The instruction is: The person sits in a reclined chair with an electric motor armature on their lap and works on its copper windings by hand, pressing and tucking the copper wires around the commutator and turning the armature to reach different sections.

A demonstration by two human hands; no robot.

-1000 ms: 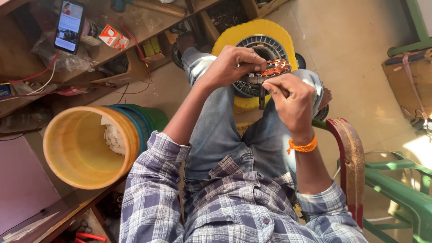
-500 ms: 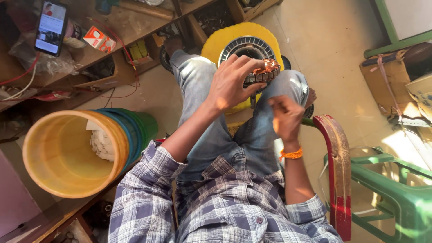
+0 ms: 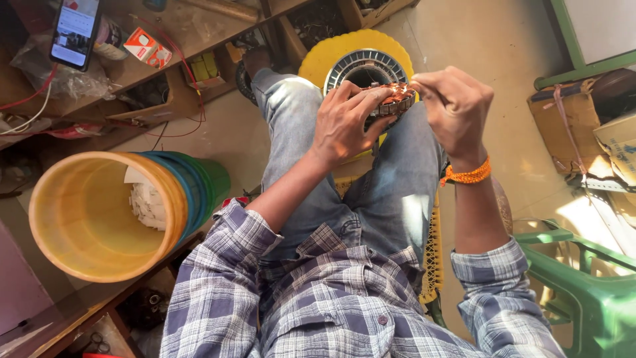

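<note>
- Your left hand point(image 3: 344, 122) grips the round steel stator core with copper-coloured windings point(image 3: 391, 96), which rests on your knees above the floor.
- Your right hand point(image 3: 457, 109) is pinched narrow at the winding's edge; what it pinches cannot be told.
- Judged heavy and rigid at the core, with fine wire that kinks easily: hold the steel rim, not the coils.
- A small red-and-white carton point(image 3: 147, 46) lies on the wooden shelf point(image 3: 199, 30), upper left.
- A brown cardboard box point(image 3: 563, 126) stands at the right.
</note>
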